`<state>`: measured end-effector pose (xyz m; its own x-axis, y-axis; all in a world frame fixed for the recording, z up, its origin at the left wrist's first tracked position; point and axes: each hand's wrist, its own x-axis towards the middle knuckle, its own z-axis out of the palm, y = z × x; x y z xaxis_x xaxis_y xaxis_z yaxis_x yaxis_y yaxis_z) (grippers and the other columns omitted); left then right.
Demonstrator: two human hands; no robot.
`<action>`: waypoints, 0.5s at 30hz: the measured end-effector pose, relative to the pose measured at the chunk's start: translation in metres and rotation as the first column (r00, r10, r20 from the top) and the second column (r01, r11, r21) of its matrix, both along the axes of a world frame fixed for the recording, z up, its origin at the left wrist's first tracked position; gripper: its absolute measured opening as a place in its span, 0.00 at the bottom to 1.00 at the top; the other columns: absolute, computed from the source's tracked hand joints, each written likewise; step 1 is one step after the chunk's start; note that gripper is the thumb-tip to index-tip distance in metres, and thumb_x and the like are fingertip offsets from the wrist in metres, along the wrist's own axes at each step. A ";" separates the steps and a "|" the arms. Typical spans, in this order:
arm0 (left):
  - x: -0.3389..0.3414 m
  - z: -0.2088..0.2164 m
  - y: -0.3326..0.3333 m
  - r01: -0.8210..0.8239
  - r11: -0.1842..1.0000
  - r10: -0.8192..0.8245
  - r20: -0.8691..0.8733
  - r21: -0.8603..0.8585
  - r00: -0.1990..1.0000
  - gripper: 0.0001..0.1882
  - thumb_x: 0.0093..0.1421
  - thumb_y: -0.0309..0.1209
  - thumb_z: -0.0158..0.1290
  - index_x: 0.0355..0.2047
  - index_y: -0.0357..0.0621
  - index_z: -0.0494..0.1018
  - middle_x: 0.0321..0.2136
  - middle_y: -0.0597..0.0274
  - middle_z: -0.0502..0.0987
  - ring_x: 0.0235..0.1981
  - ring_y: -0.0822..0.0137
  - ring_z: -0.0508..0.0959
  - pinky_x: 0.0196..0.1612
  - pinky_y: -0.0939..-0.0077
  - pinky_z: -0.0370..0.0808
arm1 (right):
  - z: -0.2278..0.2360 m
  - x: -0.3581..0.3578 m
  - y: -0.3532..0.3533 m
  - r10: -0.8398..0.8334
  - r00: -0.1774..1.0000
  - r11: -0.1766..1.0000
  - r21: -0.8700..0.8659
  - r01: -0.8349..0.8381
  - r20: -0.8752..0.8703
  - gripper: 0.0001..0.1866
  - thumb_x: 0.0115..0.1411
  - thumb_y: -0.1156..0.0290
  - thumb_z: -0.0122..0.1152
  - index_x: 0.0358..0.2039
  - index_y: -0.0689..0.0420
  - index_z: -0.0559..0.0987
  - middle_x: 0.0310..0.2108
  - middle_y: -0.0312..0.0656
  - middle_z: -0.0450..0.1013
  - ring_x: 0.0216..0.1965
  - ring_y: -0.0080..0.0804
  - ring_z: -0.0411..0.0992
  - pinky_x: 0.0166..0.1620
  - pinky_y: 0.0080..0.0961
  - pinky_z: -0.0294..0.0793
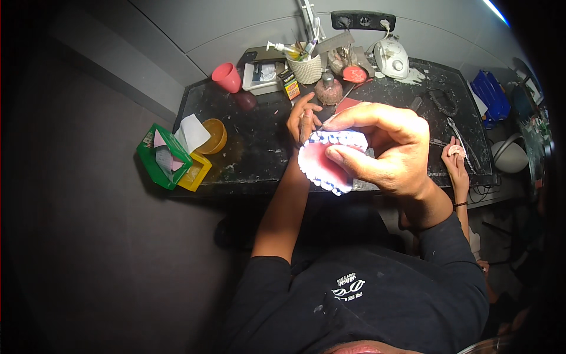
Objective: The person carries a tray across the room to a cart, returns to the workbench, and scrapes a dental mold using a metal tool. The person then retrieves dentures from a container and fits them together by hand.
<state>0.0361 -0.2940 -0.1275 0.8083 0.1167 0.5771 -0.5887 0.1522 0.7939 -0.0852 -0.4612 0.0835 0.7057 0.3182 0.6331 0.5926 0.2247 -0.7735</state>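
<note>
Right hand (398,150) pinches dental model (315,154), frame centre, thumb on pink base (330,170); left hand (302,120) half-curled beside it, grip unclear; probably light, stiff, brittle at teeth (335,187), best held by base

The right hand (404,153) partly hides the dental model (319,158).

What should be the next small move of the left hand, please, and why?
Probably the left hand should support the left side of the dental model. The right hand pinches the model from its right side, and the left side shows no clear support. The left hand is close by, partly hidden; I cannot tell whether it touches the model.
</note>
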 end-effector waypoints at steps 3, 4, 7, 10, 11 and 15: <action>-0.005 -0.004 -0.010 0.079 0.947 -0.111 -0.088 -0.312 0.990 0.29 0.68 0.47 0.48 0.54 0.29 0.72 0.31 0.59 0.79 0.20 0.81 0.70 0.22 0.87 0.61 | -0.001 0.001 0.000 0.000 1.000 1.000 -0.010 -0.001 -0.018 0.14 0.50 0.84 0.72 0.38 0.71 0.81 0.36 0.50 0.80 0.37 0.31 0.80 0.43 0.26 0.80; -0.005 -0.004 -0.009 0.077 0.947 -0.109 -0.088 -0.311 0.990 0.29 0.68 0.47 0.48 0.54 0.29 0.72 0.31 0.59 0.79 0.20 0.81 0.70 0.22 0.87 0.61 | -0.002 0.002 0.001 0.002 1.000 1.000 -0.008 -0.003 -0.018 0.14 0.50 0.84 0.72 0.38 0.71 0.81 0.36 0.50 0.80 0.37 0.31 0.80 0.43 0.26 0.80; -0.004 -0.006 -0.003 0.074 0.941 -0.107 -0.082 -0.331 0.991 0.29 0.67 0.47 0.49 0.54 0.30 0.72 0.31 0.59 0.79 0.20 0.80 0.70 0.22 0.87 0.62 | -0.005 0.005 0.005 0.005 1.000 1.000 -0.018 -0.006 -0.023 0.14 0.50 0.84 0.72 0.39 0.71 0.81 0.36 0.50 0.80 0.38 0.31 0.80 0.43 0.26 0.80; -0.005 0.002 -0.002 -0.135 0.991 0.133 -0.055 -0.026 0.990 0.24 0.67 0.43 0.48 0.48 0.31 0.74 0.32 0.57 0.80 0.25 0.74 0.75 0.29 0.81 0.69 | -0.021 0.024 0.006 -0.045 0.999 0.999 -0.012 0.045 -0.004 0.12 0.55 0.77 0.71 0.41 0.64 0.83 0.33 0.39 0.80 0.32 0.18 0.78 0.32 0.14 0.76; -0.006 0.006 -0.003 -0.197 0.978 0.200 -0.030 0.072 0.979 0.23 0.67 0.42 0.48 0.45 0.31 0.75 0.32 0.56 0.80 0.27 0.72 0.76 0.32 0.79 0.71 | -0.029 0.038 0.005 -0.140 0.987 0.983 -0.104 0.148 0.082 0.12 0.54 0.76 0.72 0.40 0.63 0.83 0.30 0.37 0.80 0.28 0.14 0.76 0.30 0.13 0.75; 0.001 0.010 -0.010 -0.077 0.875 0.061 -0.049 -0.478 0.997 0.24 0.69 0.43 0.41 0.40 0.29 0.75 0.31 0.51 0.80 0.27 0.66 0.79 0.29 0.75 0.76 | -0.117 0.100 0.026 -0.329 0.935 0.942 -0.116 0.315 -0.130 0.11 0.57 0.77 0.68 0.41 0.64 0.82 0.26 0.36 0.79 0.20 0.13 0.72 0.23 0.15 0.71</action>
